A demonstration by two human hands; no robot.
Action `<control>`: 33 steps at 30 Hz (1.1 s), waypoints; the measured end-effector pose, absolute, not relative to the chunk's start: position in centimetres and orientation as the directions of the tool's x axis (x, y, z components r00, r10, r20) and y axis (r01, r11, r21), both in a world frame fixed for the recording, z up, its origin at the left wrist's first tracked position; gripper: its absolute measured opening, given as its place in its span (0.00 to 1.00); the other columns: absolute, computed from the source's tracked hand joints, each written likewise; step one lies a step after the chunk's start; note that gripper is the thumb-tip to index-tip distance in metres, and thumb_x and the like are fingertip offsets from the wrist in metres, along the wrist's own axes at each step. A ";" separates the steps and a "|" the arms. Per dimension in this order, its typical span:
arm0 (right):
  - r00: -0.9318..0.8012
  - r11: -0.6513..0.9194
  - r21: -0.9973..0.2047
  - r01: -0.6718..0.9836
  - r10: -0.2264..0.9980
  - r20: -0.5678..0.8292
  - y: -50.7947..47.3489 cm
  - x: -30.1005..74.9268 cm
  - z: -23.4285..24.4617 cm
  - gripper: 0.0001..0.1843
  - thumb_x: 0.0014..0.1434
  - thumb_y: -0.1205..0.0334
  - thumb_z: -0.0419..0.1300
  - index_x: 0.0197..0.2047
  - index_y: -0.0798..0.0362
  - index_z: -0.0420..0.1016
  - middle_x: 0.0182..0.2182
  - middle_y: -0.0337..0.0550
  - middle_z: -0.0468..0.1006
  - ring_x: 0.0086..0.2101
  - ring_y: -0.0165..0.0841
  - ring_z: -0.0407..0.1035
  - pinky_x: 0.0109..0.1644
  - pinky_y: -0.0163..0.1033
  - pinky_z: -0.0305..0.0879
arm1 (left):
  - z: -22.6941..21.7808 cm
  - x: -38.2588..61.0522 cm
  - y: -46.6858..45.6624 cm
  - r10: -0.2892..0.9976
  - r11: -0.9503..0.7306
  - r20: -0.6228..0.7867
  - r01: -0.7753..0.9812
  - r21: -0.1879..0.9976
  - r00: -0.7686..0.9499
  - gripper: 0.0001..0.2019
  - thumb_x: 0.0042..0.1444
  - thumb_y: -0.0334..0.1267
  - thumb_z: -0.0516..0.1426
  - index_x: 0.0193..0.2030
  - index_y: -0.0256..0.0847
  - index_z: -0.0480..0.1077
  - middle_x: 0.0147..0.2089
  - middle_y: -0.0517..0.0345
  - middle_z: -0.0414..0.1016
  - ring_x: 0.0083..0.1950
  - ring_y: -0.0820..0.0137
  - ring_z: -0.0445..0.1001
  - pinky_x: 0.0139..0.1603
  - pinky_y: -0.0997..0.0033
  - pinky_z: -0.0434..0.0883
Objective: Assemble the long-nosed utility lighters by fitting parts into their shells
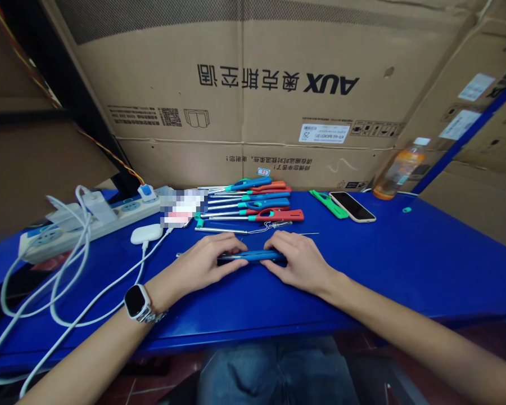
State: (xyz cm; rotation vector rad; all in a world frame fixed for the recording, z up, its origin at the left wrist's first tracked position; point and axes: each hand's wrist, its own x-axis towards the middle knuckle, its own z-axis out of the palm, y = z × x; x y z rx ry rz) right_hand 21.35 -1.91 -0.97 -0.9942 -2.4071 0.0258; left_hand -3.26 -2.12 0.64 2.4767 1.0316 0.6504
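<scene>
A blue long-nosed lighter [257, 256] lies level just above or on the blue table, gripped from both sides. My left hand [213, 256] is closed round its front part, and the metal tube sticks out to the left behind the fingers. The handle end is pinched between thumb and fingers of my right hand [297, 259]. Beyond my hands, several blue and red lighters [278, 215] lie in a row with their metal tubes to the left. A loose metal tube with thin wires [223, 230] rests nearer to me, beside a small green piece [199, 219].
At left stand a white power strip [96, 225] and looping white cables [109, 281], with a white charger case [147, 234]. To the right are a phone [352, 206], green lighter shells [329, 203] and a bottle of orange drink [400, 169]. A cardboard box [253, 112] walls the back.
</scene>
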 end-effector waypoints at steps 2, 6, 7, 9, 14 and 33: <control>-0.591 0.728 -0.193 0.658 0.658 0.467 -2.0 21.3 -0.9 0.05 0.61 0.59 0.61 0.39 0.50 0.70 0.36 0.41 0.77 0.35 0.35 0.71 0.37 0.39 0.60 | 0.7 -3.3 -2.1 0.710 -0.684 0.275 0.543 0.487 0.648 0.11 0.66 0.44 0.55 0.47 0.42 0.73 0.42 0.56 0.75 0.42 0.68 0.74 0.45 0.69 0.69; -0.606 0.728 -0.169 0.665 0.658 0.447 -2.3 21.2 -0.6 0.07 0.62 0.57 0.60 0.39 0.51 0.71 0.36 0.42 0.77 0.35 0.35 0.71 0.38 0.39 0.60 | 0.7 -3.4 -2.0 0.702 -0.694 0.275 0.546 0.469 0.657 0.11 0.66 0.44 0.55 0.47 0.41 0.72 0.43 0.55 0.75 0.43 0.66 0.74 0.46 0.69 0.70; -0.612 0.729 -0.160 0.665 0.655 0.443 -2.4 21.2 -0.5 0.07 0.62 0.56 0.59 0.40 0.51 0.71 0.36 0.42 0.77 0.35 0.35 0.71 0.38 0.39 0.60 | 0.7 -3.4 -2.0 0.702 -0.695 0.277 0.548 0.465 0.656 0.11 0.66 0.44 0.55 0.47 0.41 0.72 0.43 0.55 0.75 0.43 0.66 0.74 0.46 0.69 0.70; -0.624 0.734 -0.138 0.665 0.648 0.437 -2.5 21.3 -0.5 0.08 0.64 0.56 0.58 0.40 0.51 0.71 0.36 0.42 0.77 0.34 0.34 0.71 0.38 0.39 0.60 | 0.6 -3.5 -1.9 0.696 -0.704 0.287 0.546 0.454 0.658 0.10 0.65 0.43 0.55 0.47 0.41 0.73 0.44 0.54 0.75 0.44 0.66 0.74 0.47 0.68 0.70; -0.648 0.747 -0.085 0.659 0.621 0.441 -2.4 21.4 -0.5 0.11 0.67 0.55 0.55 0.40 0.53 0.72 0.36 0.42 0.76 0.33 0.32 0.70 0.35 0.36 0.58 | 0.5 -3.5 -1.8 0.656 -0.748 0.319 0.534 0.394 0.684 0.10 0.66 0.42 0.55 0.48 0.40 0.73 0.44 0.54 0.74 0.46 0.66 0.74 0.49 0.68 0.70; -0.675 0.760 -0.022 0.650 0.590 0.442 -2.7 21.1 -0.6 0.11 0.68 0.57 0.53 0.36 0.53 0.70 0.33 0.39 0.73 0.29 0.28 0.64 0.31 0.36 0.48 | 1.0 -3.4 -2.3 0.615 -0.788 0.342 0.543 0.290 0.710 0.09 0.68 0.39 0.53 0.48 0.39 0.71 0.44 0.53 0.73 0.46 0.66 0.73 0.48 0.67 0.70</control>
